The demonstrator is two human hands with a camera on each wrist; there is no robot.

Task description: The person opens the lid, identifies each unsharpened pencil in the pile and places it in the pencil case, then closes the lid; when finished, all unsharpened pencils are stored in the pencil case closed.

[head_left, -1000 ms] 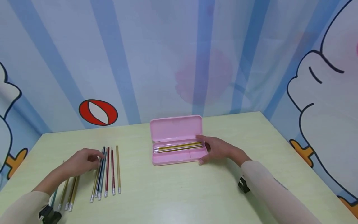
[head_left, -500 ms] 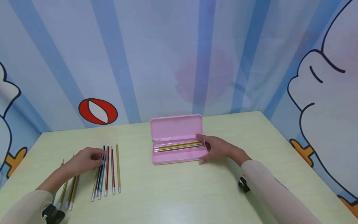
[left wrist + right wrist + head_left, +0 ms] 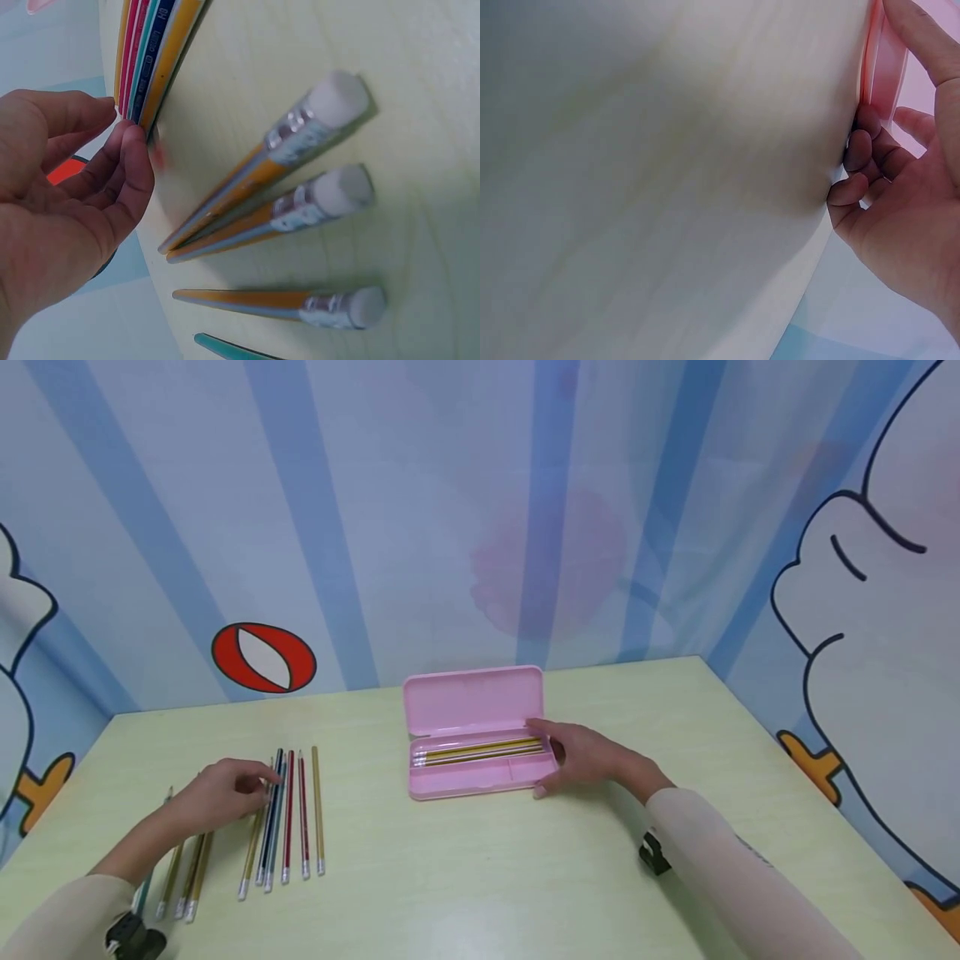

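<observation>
My left hand (image 3: pixel 217 795), thumb and fingers curled together, hovers low over a row of pencils at the left of the table. Its fingertips are at a yellow pencil (image 3: pixel 251 858), which slants away from the row and seems pinched; the far end is hidden by the hand. Beside it lie dark blue, teal and red pencils (image 3: pixel 287 835) and another yellow one (image 3: pixel 318 818). My right hand (image 3: pixel 587 757) grips the right end of an open pink pencil case (image 3: pixel 457 789), thumb at the front edge, fingers behind. A few yellow pencils (image 3: pixel 480 749) lie in its back compartment.
Under and left of my left forearm lie several more pencils (image 3: pixel 197 881), yellowish ones and a teal one (image 3: pixel 225 347), white erasers facing me. The case's raised lid (image 3: pixel 472 702) leans toward the back. A printed cloth backdrop (image 3: pixel 435 527) closes off the table's far side.
My left hand shifted slightly right, then back left. The near yellow pencil's eraser end has moved left, away from the dark blue one. My right hand and the case stay put.
</observation>
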